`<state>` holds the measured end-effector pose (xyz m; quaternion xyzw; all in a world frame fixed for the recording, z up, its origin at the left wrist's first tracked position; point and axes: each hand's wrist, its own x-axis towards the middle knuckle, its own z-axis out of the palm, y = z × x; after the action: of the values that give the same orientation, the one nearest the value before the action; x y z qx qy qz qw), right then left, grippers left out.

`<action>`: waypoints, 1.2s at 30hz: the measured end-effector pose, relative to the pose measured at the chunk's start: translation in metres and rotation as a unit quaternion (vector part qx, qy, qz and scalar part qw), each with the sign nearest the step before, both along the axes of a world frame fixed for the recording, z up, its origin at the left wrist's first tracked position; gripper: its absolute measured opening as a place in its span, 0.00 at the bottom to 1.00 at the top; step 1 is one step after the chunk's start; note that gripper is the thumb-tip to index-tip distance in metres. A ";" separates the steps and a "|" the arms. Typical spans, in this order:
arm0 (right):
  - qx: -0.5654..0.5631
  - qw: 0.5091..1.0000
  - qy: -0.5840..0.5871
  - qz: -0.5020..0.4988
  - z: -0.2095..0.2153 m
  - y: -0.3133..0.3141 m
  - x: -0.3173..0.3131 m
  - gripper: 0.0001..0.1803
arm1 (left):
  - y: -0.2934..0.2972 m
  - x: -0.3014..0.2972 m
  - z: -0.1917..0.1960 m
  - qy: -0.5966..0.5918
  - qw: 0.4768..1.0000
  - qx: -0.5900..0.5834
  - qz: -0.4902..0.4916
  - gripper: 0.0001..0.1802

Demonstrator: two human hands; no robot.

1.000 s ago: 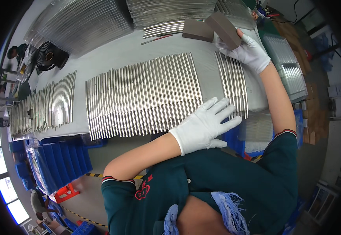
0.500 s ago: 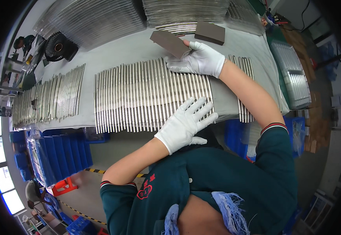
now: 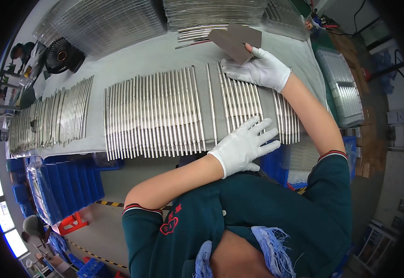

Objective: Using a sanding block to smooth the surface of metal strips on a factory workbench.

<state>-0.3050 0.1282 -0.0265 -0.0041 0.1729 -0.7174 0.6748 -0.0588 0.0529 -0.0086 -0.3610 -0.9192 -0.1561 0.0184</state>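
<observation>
Plainly, my left hand (image 3: 244, 144) lay flat, fingers spread, on the metal rods (image 3: 239, 104) on the worktop (image 3: 165, 55); their long axes ran twelve to six. At one o'clock, my right hand (image 3: 260, 69) pinched a brown block (image 3: 231, 42).

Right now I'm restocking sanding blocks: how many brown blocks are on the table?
2: one held in the right hand, block; another lying just behind it. More may be hidden.
</observation>
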 end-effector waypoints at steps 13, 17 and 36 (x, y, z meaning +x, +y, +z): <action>-0.108 0.993 -0.006 0.049 -0.021 -0.069 0.028 0.34 | -0.045 0.046 0.004 -0.026 0.996 0.013 0.080 0.47; -0.062 0.996 -0.032 0.050 -0.013 -0.055 0.025 0.36 | -0.038 0.043 0.003 -0.023 0.996 0.012 0.081 0.47; -0.063 0.997 -0.032 0.042 0.011 -0.068 0.037 0.35 | -0.062 0.057 0.014 0.011 0.984 0.029 0.175 0.47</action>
<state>-0.2679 0.0599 -0.0153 -0.0303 0.1054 -0.6976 0.7080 -0.0015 -0.0087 0.0050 -0.1953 -0.9632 -0.1727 0.0661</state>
